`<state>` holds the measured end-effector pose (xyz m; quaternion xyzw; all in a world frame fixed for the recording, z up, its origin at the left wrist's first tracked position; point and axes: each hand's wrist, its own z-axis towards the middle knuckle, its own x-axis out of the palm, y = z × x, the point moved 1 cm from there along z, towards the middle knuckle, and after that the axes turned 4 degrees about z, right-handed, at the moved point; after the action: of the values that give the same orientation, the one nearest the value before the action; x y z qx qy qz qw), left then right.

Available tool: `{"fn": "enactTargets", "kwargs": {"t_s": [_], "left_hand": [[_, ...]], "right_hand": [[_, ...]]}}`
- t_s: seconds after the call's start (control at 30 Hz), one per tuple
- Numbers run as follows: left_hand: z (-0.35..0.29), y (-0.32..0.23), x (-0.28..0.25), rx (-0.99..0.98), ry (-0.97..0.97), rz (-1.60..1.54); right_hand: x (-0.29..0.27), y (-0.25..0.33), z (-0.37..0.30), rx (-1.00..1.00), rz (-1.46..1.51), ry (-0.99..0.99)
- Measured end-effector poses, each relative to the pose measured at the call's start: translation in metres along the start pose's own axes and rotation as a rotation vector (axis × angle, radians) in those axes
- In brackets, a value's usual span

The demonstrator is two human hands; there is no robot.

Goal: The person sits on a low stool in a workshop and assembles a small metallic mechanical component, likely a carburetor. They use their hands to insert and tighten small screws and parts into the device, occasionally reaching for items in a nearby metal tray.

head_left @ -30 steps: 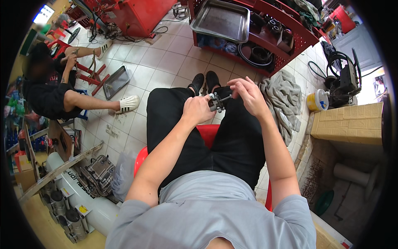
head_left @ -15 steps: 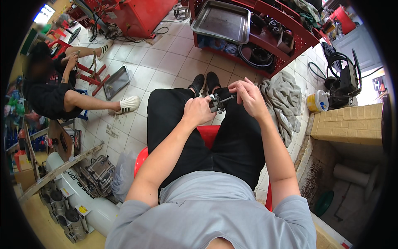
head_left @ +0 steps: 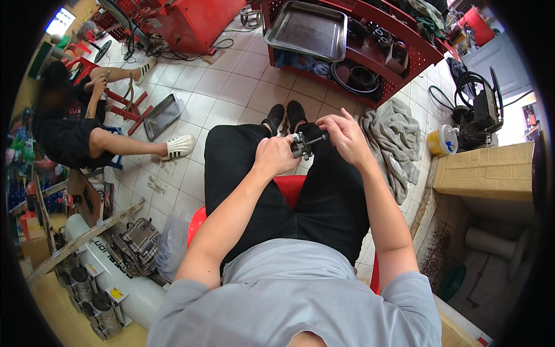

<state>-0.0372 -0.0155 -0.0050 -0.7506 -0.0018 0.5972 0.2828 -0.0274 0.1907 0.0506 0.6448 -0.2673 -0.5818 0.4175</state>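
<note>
1. a small metal part (head_left: 301, 146), dark and silvery with rounded knobs, is held up in front of the lap, between the knees of a seated person in black trousers (head_left: 243, 168).
2. the part is gripped firmly at its left side by the left hand (head_left: 276, 155); the back of that hand is turned upward, and some of the fingers are hidden from view.
3. a thin rod (head_left: 317, 140) is extended from the part toward the right hand (head_left: 347, 139).
4. the right hand is held half open, its fingers loosely bent and parted, just beside the rod's end; whether the tip is touched cannot be told.
5. a grey cloth (head_left: 393, 141) is heaped on the tiled floor (head_left: 228, 81) to the right, near a yellow-and-white bucket (head_left: 443, 140).
6. a shallow metal tray (head_left: 306, 32) is set on a red trolley (head_left: 425, 63) ahead.
7. at left, a co-worker (head_left: 63, 121) in dark clothing is seated; a second tray (head_left: 162, 117) is laid nearby.
</note>
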Motion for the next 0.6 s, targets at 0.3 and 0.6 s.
{"fn": "enactTargets", "kwargs": {"t_s": [0.3,0.6], "left_hand": [[0.001,0.004,0.001,-0.029,0.009,0.000],[-0.028,-0.004,-0.049,0.052,-0.191,-0.148]], "right_hand": [[-0.002,-0.001,0.001,-0.064,0.062,-0.062],[-0.011,0.069,0.000,0.182,-0.124,-0.145]]}}
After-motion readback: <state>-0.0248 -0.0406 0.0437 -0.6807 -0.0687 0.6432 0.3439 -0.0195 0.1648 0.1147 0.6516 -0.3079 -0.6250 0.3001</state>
